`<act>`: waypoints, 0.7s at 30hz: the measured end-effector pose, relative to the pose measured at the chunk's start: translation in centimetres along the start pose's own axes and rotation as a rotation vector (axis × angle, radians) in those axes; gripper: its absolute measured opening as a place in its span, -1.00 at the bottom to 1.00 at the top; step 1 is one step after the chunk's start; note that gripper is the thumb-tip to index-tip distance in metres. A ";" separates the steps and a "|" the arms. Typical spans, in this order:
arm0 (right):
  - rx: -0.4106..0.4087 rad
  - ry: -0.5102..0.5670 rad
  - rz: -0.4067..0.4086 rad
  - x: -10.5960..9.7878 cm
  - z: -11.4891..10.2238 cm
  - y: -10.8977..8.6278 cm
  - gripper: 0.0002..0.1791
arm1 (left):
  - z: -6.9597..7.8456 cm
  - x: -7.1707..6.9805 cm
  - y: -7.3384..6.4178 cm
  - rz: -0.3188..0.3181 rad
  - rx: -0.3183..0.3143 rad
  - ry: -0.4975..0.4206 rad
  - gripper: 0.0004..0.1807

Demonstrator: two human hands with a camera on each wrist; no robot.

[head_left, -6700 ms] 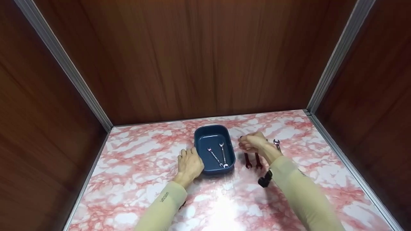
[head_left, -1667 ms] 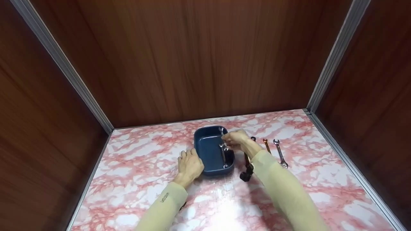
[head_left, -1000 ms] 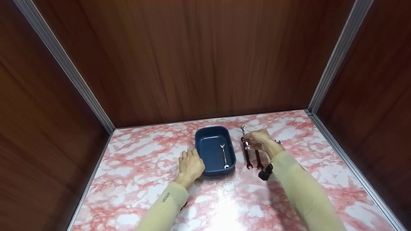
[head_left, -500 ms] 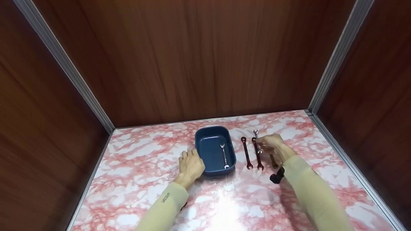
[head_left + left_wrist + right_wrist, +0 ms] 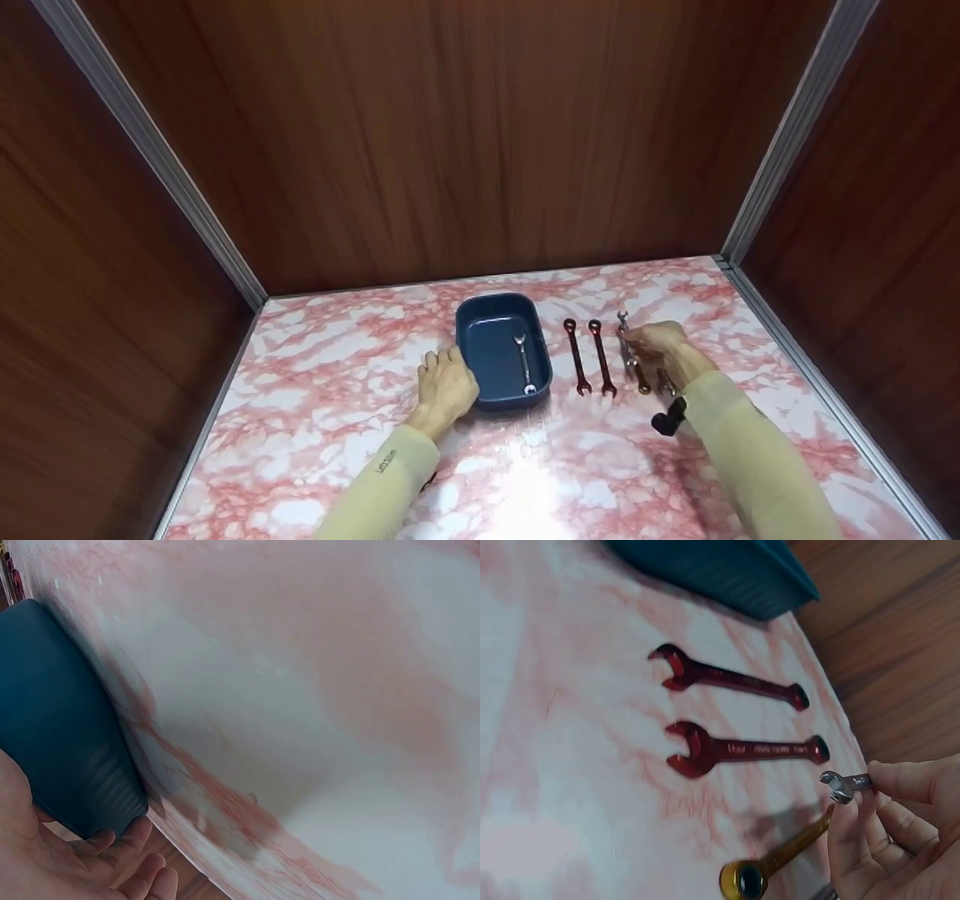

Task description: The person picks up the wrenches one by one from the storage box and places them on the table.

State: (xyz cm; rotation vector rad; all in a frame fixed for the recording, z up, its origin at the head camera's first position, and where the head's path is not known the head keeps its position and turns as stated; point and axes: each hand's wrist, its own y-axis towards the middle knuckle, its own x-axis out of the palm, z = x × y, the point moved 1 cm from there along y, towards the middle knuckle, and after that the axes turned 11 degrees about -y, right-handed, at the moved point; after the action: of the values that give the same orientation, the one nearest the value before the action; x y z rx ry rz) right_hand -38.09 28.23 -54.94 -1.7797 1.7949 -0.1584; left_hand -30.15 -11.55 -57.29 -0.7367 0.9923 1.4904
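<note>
My right hand [image 5: 664,349] pinches a small silver wrench [image 5: 847,785] between thumb and fingers. It hovers over a gold wrench [image 5: 791,851], partly hidden by the hand in the head view. Another silver wrench [image 5: 666,384] lies to the right of the gold one, mostly covered by my hand. Two red wrenches [image 5: 742,681] lie side by side on the table, left of that hand. At the blue tray [image 5: 491,345], my left hand [image 5: 446,382] grips the left wall near its front corner. One silver wrench [image 5: 525,365] rests inside the tray along its right side.
The table [image 5: 322,420] has a red-and-white marbled top. Dark wood panels [image 5: 480,150] close it in at the back and both sides, with metal rails [image 5: 780,135] at the corners. A bright glare lies on the table in front of the tray.
One silver wrench has been lifted out of the tray by my right hand. It has passed right over the red wrenches to the gold one. My left hand stays at the tray.
</note>
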 end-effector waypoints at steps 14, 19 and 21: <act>0.063 0.046 0.025 -2.7 2.7 -0.2 -0.86 | 0.1 0.3 -0.2 0.007 0.008 0.001 -0.64; 0.051 -0.039 0.045 -4.3 3.8 0.5 -0.87 | -0.1 0.4 -0.1 0.025 0.007 0.008 -0.66; 0.055 -0.054 0.053 -4.9 4.2 0.7 -0.90 | -0.1 0.5 0.0 0.031 0.008 0.005 -0.66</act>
State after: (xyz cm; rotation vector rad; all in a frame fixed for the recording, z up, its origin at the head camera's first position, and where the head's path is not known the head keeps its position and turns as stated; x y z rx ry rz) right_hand -37.06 34.26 -57.06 -1.6805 1.7809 -0.1357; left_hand -30.22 -11.44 -57.74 -0.7225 1.0168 1.5109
